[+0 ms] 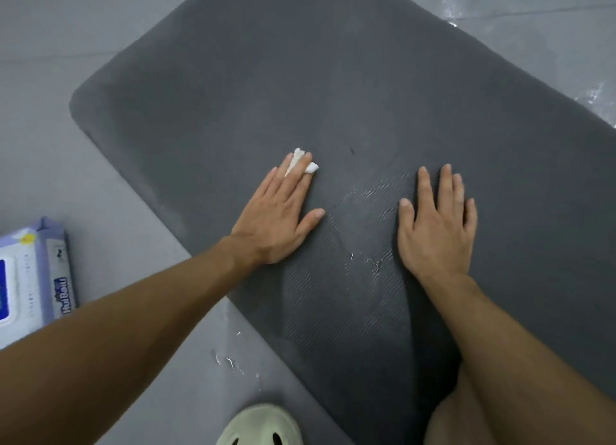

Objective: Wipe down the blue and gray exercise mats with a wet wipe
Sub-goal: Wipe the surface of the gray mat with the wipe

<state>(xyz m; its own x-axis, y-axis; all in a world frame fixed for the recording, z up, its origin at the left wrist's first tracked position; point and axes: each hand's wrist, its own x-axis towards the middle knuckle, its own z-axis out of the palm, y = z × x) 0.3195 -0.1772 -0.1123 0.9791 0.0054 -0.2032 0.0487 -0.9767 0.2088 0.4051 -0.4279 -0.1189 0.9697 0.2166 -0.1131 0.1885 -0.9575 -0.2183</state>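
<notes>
I see my left hand (280, 211) lying flat on the gray mat (333, 78), fingers (271, 183) straight and spread narrowly, pressing the white wet wipe (312, 168) under their tips. The wipe bunches up between two of them. My right hand (436, 224) rests palm-down beside it, fingers straight and holding nothing, with glistening wet streaks on the ribbed surface between the two hands. The mat lies diagonally on the gray floor (66, 44). Its left long edge passes close behind my left wrist, and its rounded corner is up at the left. Ahead of both hands lies a broad stretch of bare mat. A pack of wipes (33, 278) sits on the floor, left of the mat and well apart from it. A pale shoe (263, 424) is at the bottom edge.
</notes>
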